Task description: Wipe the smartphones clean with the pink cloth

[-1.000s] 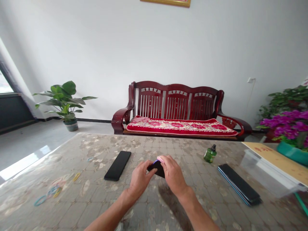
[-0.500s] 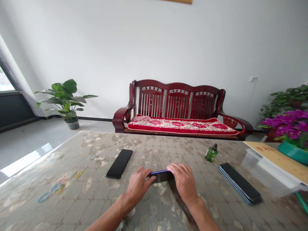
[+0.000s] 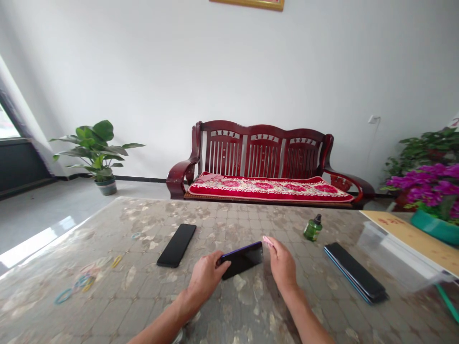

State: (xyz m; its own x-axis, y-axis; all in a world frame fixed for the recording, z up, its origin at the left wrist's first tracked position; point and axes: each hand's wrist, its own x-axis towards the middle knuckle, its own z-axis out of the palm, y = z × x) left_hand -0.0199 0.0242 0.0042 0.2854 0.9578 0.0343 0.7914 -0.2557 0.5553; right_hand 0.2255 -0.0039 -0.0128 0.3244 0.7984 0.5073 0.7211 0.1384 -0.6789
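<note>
My left hand (image 3: pixel 205 276) grips the left end of a smartphone (image 3: pixel 244 261) with a purple edge. The phone is tilted above the table, its dark screen towards me and its right end raised. Just beyond that end is my right hand (image 3: pixel 284 267), its fingers pinching a small pink piece (image 3: pixel 267 241) that looks like folded cloth. A gap shows between the right hand and the phone. Left of my hands, a second black smartphone (image 3: pixel 177 245) lies flat. To the right rests a stack of phones (image 3: pixel 355 272).
A small green bottle (image 3: pixel 313 228) stands right of my hands. Several coloured bands (image 3: pixel 84 282) are scattered at the left of the patterned table (image 3: pixel 139 306). At the right edge are a clear plastic box (image 3: pixel 385 253) and a teal flower pot (image 3: pixel 435 227). A wooden bench (image 3: pixel 265 153) stands behind.
My right hand has let go of the phone's right end and moved slightly right with the pink piece. The phone's screen has turned more towards me, its right end higher.
</note>
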